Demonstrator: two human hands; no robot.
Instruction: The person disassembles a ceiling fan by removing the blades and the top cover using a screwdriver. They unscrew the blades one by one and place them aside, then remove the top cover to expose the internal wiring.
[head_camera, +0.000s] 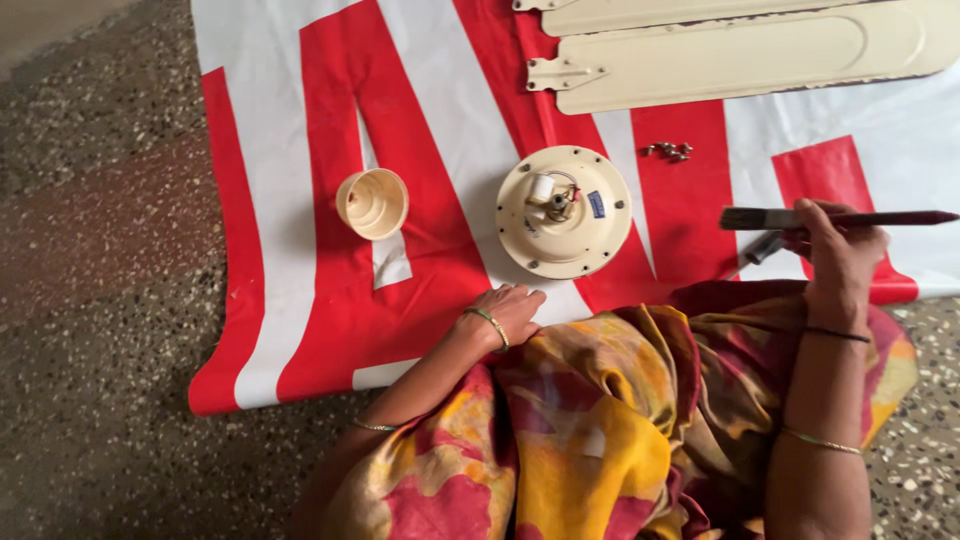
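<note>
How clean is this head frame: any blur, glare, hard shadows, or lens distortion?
Head view: light is soft and even, with only faint shadows under the fan motor housing and cream cup; no glare on the red-and-white sheet. The right hand and its paintbrush look slightly soft. The fan blades are cut off at the top edge and bow slightly, hinting at wide-angle distortion.

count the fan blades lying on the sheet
2, both at the top right of the red and white sheet: the upper blade, cut off by the frame edge, and the lower blade just below it. More may lie out of view.
</note>
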